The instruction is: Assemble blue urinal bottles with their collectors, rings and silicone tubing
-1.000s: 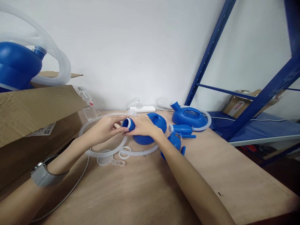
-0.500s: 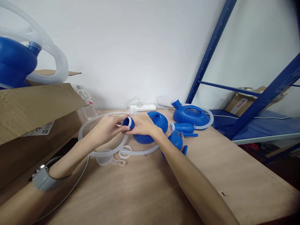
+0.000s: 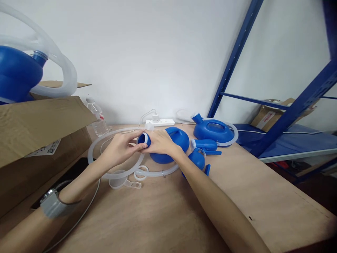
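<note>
A large blue jug (image 3: 173, 140) with a loop handle lies on the table, its open mouth (image 3: 143, 139) turned toward me. Fingers of my left hand (image 3: 122, 146) are closed on the left side of that mouth. From the right, my right hand (image 3: 159, 141) wraps round the neck and hides most of it. A clear hose (image 3: 93, 146) curves round under my left forearm, and one length (image 3: 155, 173) with a small clamp runs in front of the jug. A clear measuring cup (image 3: 118, 179) sits beside a white ring (image 3: 141, 178).
At the right stand another blue jug (image 3: 213, 130), a small blue bottle (image 3: 206, 144) and a round blue piece (image 3: 197, 159). Left are a cardboard box (image 3: 47, 123) and water bottle (image 3: 98, 121). Behind lies a power strip (image 3: 163, 122); a blue shelf (image 3: 279, 140) stands right.
The view has shifted slightly, so the table's things appear a little lower. Both hands keep their hold on the blue jug's neck, with only a slight shift of the left hand.
</note>
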